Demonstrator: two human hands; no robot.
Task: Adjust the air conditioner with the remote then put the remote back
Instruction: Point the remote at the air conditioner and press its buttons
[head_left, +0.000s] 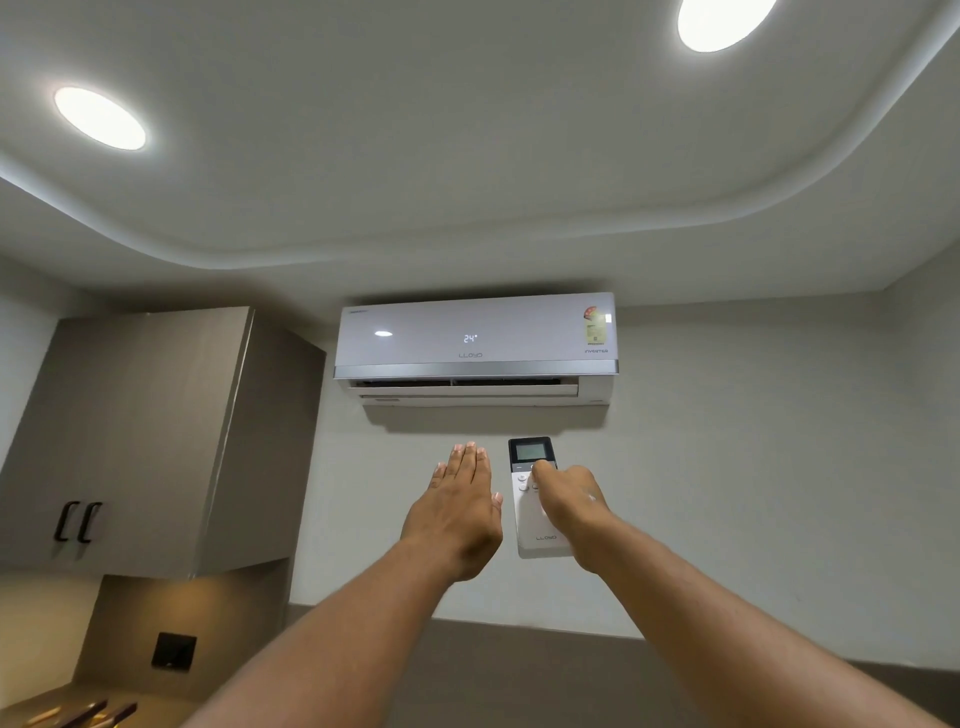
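Note:
A white wall-mounted air conditioner (475, 345) hangs high on the wall, its front showing 24 and its lower flap open. Below it, my right hand (571, 506) holds a white remote (531, 499) with a dark screen at its top, pointed up at the unit; my thumb rests on the buttons just under the screen. My left hand (460, 512) is raised beside the remote, to its left, flat with fingers straight and together, holding nothing. Both arms reach up from the bottom of the view.
A brown wall cabinet (156, 441) with two black handles hangs at the left. Below it is a dark wall switch plate (174, 650) and a lit counter corner. Two round ceiling lights (98, 118) shine overhead.

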